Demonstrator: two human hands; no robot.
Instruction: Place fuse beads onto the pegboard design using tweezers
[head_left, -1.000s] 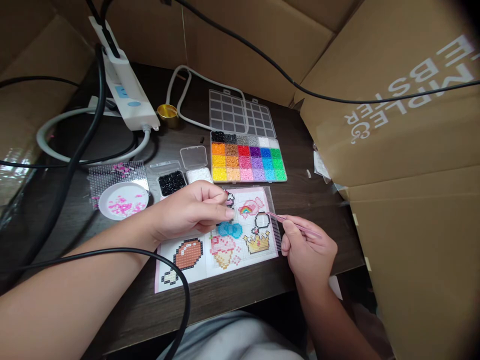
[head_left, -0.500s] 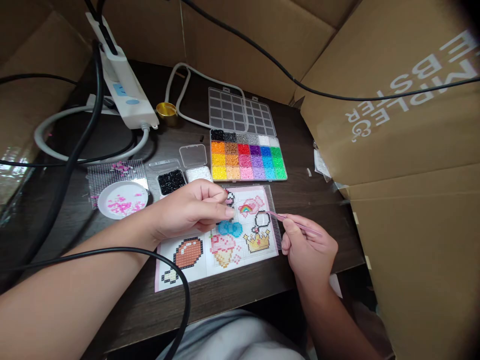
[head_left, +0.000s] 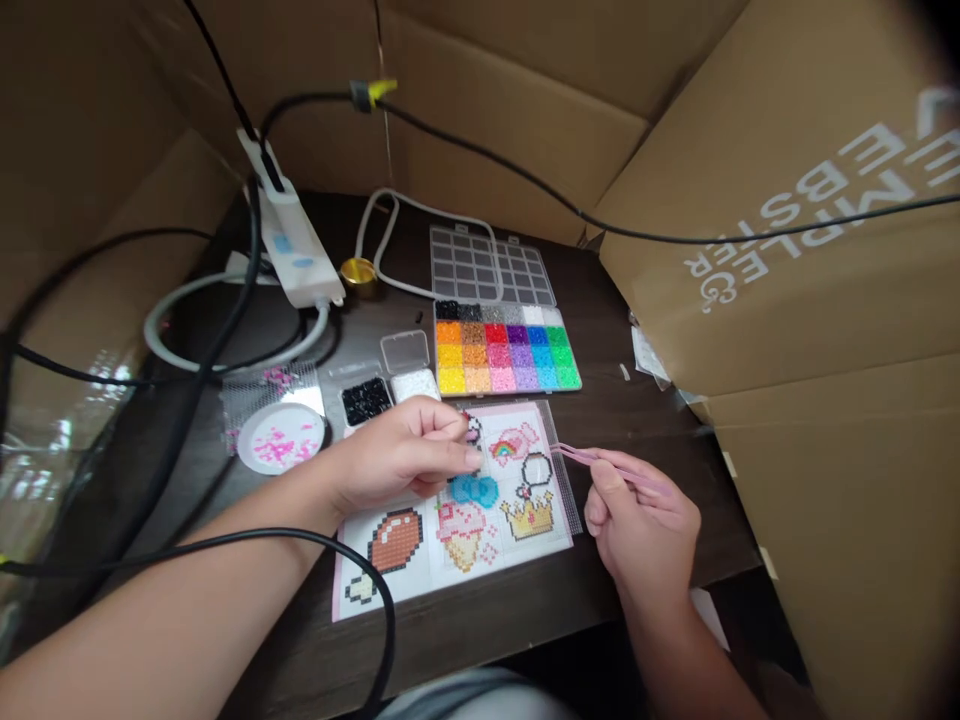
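My left hand (head_left: 401,455) rests on a clear pegboard (head_left: 517,470) laid over a pattern sheet (head_left: 390,545), its fingers curled and pressed together near the sheet's upper middle. What they pinch, if anything, is hidden. My right hand (head_left: 641,520) is closed on pink tweezers (head_left: 592,459), whose tips point left at the pegboard's right edge, beside a black bead ring (head_left: 535,468). The sheet shows a drumstick, an ice cream, a crown, a blue bow and a rainbow.
An open bead box (head_left: 506,355) with coloured compartments lies behind the sheet, next to small tubs of black (head_left: 365,400) and white beads (head_left: 415,384). A white dish with pink beads (head_left: 280,438) sits at the left. Power strip (head_left: 292,250), cables and cardboard walls surround the dark table.
The view has shifted, so everything sits lower and more to the right. My right hand drew the tweezers slightly right, off the black ring. My left hand kept its place.
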